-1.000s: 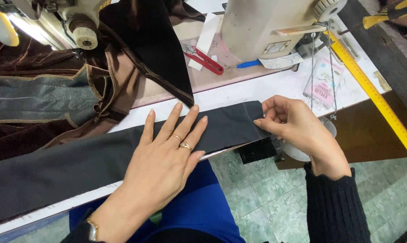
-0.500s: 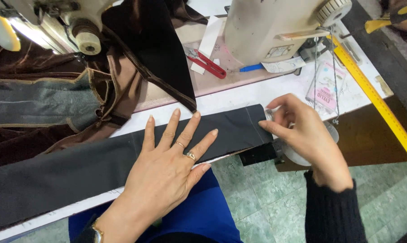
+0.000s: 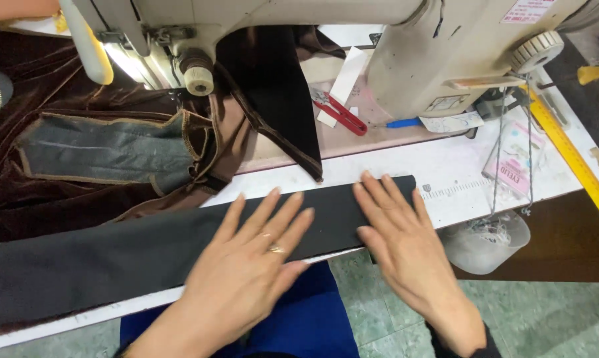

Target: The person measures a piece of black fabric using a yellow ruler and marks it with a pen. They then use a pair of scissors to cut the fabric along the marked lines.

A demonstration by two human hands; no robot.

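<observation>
One dark strip (image 3: 147, 255) lies along the table's (image 3: 458, 166) front edge, long axis running left to right, tilted a little: its right end sits higher, near the printed ruler marks, and its left end runs off toward the front-left corner. Both my hands lie flat on it, palms down, fingers spread, gripping nothing. My left hand (image 3: 246, 278), one ring on it, presses the strip's middle, fingers pointing up and to the right. My right hand (image 3: 405, 245) covers the strip's right end, fingertips at its far edge, palm hanging past the table's front edge. So the strip is under both hands and stretches well left of the left one.

Behind it: one sewing machine (image 3: 405, 46) across the back edge, one heap of brown velvet (image 3: 80, 199) at the left with a grey panel (image 3: 107, 152) on top, one red snips (image 3: 342, 116) under the machine's arm, one yellow tape (image 3: 571, 156) along the right edge. One clear tub (image 3: 488, 242) hangs below the front edge, just right of my right hand.
</observation>
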